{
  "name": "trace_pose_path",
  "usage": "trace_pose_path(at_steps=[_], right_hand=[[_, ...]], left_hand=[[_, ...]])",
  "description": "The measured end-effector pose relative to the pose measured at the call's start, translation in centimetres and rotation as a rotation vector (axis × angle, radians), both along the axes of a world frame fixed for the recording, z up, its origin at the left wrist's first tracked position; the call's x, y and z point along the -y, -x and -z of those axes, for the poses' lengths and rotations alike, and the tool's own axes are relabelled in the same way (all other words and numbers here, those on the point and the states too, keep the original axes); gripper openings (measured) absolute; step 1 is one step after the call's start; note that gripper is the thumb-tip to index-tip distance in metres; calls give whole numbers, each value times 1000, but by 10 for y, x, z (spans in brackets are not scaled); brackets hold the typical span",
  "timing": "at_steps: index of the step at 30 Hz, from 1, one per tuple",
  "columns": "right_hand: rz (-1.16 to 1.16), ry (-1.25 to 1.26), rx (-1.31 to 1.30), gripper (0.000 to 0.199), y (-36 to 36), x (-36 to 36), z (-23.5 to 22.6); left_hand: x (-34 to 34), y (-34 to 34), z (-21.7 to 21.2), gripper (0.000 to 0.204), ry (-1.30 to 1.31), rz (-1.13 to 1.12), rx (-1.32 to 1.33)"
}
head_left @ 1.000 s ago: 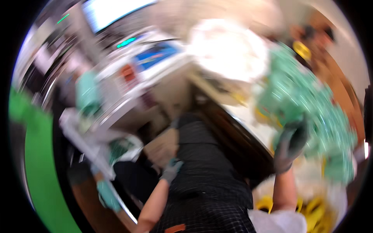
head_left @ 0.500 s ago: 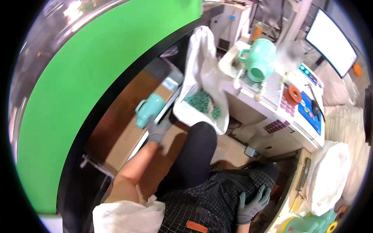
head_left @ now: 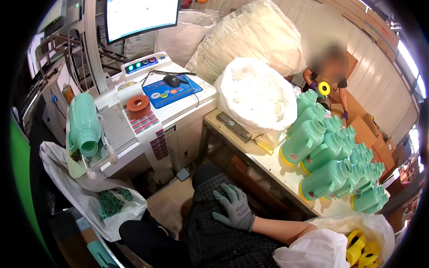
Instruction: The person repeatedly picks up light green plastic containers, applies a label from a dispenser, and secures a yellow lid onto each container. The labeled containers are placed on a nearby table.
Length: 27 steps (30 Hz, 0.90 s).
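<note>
My right hand [head_left: 234,207], in a grey glove, rests on the dark checked cloth over my lap. Its fingers are spread and nothing is in them. My left hand is out of view. At the left, a mint-green plastic jug [head_left: 84,117] lies on the white machine [head_left: 118,129], its round mouth toward me. Part of another green jug [head_left: 99,253] shows in a cardboard box at the lower left. Several green jugs [head_left: 328,178] with handles and yellow bases stand close together on the table [head_left: 263,163] at the right.
A white sack [head_left: 125,219] holds green scraps below the machine. On the machine are an orange tape roll [head_left: 138,106] and a mouse [head_left: 171,80]. A large white bag [head_left: 257,96] stands on the table. Yellow rings [head_left: 356,248] lie lower right. A co-worker [head_left: 328,80] holds a yellow-rimmed part.
The view has swung to the right, bringing in the table of jugs and the co-worker. My left hand, earlier at the jug in the box, has left view. My right hand still rests on my lap.
</note>
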State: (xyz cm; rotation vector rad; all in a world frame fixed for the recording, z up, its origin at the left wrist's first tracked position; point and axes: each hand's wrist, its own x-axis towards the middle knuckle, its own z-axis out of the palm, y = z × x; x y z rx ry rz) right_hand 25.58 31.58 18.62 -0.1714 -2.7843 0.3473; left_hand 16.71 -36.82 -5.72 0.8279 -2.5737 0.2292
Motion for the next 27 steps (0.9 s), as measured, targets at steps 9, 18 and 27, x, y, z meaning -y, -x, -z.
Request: trace_pose_path(at_steps=[9, 18, 27], right_hand=[[-392, 537, -302, 86, 48, 45, -23], [-510, 2132, 740, 89, 17, 93, -17], [-228, 1615, 790, 39, -71, -22, 12]], left_hand=[[-117, -7, -214, 53, -621, 485, -493], [-371, -86, -321, 62, -1242, 1052, -172], [-489, -76, -309, 86, -586, 1848, -40]])
